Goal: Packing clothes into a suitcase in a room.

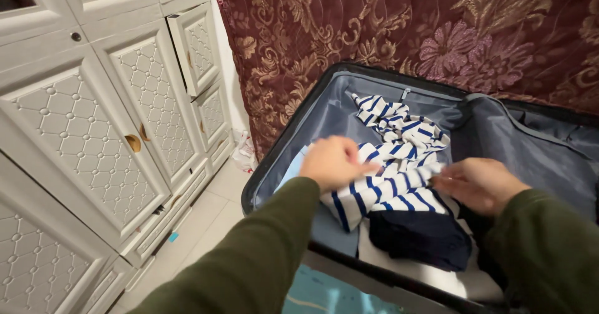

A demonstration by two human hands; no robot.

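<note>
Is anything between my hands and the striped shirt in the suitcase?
Nothing visible. The left hand and the right hand both rest on the striped shirt, which lies in the open suitcase on top of a dark garment.

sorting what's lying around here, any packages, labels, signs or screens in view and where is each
No labels, signs or screens show.
Plastic bag: on the floor between the white cabinet and the open suitcase, crumpled, white with red marks.
Both hands, left hand and right hand, are on a striped garment, which is no package.
</note>
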